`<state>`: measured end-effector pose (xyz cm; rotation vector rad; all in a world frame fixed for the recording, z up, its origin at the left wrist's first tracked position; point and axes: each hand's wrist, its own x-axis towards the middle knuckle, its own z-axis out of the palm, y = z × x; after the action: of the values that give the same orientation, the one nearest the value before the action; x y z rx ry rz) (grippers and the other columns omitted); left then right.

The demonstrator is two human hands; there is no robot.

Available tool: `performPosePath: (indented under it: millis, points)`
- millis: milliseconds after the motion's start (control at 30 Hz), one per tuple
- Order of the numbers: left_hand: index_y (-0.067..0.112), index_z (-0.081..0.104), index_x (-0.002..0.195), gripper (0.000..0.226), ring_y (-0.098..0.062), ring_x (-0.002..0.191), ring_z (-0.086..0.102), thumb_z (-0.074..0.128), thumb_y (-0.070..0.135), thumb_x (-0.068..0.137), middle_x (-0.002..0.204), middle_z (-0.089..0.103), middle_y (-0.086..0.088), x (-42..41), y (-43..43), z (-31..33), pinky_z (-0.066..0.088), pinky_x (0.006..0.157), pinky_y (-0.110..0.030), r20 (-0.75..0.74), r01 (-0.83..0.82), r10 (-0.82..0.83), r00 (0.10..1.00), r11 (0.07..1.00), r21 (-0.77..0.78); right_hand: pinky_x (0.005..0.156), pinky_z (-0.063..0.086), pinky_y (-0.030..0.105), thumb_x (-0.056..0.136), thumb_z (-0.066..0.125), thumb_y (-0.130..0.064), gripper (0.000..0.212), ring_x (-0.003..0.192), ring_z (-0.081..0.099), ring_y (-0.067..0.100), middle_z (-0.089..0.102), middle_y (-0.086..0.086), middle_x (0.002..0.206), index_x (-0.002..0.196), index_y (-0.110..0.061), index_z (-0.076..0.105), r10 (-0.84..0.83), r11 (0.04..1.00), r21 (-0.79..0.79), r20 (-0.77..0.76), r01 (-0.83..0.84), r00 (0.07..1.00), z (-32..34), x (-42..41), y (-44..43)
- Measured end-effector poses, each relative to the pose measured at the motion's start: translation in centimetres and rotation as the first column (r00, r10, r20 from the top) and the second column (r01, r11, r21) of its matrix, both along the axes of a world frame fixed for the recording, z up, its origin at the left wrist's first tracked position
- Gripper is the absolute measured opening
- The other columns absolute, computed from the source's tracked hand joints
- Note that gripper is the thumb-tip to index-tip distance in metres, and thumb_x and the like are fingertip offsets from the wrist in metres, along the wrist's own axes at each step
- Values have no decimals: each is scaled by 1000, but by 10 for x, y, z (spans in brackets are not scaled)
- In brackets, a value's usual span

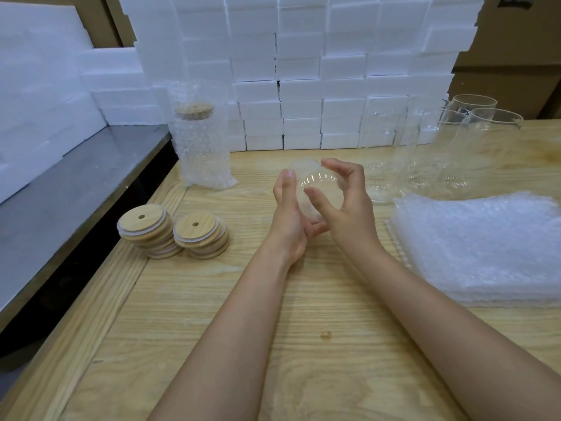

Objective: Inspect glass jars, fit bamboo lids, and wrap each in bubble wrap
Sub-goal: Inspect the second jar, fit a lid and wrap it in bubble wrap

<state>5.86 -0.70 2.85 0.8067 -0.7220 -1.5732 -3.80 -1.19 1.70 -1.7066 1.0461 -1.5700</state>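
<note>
While L hand (290, 218) cradles glass jar (322, 185), R hand (349, 214) holds its side.

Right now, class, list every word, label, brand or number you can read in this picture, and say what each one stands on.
No text can be read anywhere.
Cardboard box, top right: a dark printed mark, cut off by the frame edge and too blurred to read.
Bamboo lids, foam blocks, bubble wrap sheets, standing glass jars, wrapped jar, held jar: no print visible.
</note>
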Motion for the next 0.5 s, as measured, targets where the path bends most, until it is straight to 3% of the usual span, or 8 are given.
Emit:
performPosePath:
  millis: [133, 267, 367, 500]
  points:
    - [22, 31, 148, 62, -29, 108, 65, 32, 58, 97, 139, 52, -16, 3, -2, 2, 57, 60, -32, -24, -33, 33, 999, 999, 16, 105, 35, 20, 72, 82, -23, 67, 127, 40, -10, 48, -21, 133, 125, -34, 43, 62, 998, 10, -87, -61, 994, 1, -5, 0]
    - [24, 32, 146, 61, -34, 110, 64, 32, 59, 97, 142, 48, -16, 6, -2, 4, 59, 64, -37, 3, -32, 32, 999, 998, 45, 102, 44, 35, 73, 76, -21, 67, 133, 37, -5, 46, -20, 138, 130, -35, 43, 168, 986, 27, -99, -166, 981, 3, -12, 0]
    - [23, 32, 147, 61, -35, 110, 64, 34, 58, 97, 143, 47, -17, 11, -2, 6, 59, 62, -37, -20, -17, 18, 1000, 998, 55, 116, 30, 32, 83, 71, -8, 63, 137, 36, 0, 46, -8, 144, 138, -25, 44, 250, 968, 45, -81, -247, 965, 5, -17, -2]
    - [24, 32, 145, 59, -40, 109, 64, 38, 57, 97, 140, 47, -19, 16, -2, 9, 59, 61, -37, -55, 6, -4, 999, 999, 41, 115, 28, 24, 96, 54, -19, 43, 136, 38, 0, 49, -7, 144, 138, -22, 47, 250, 968, 42, -59, -248, 966, 7, -18, -3]
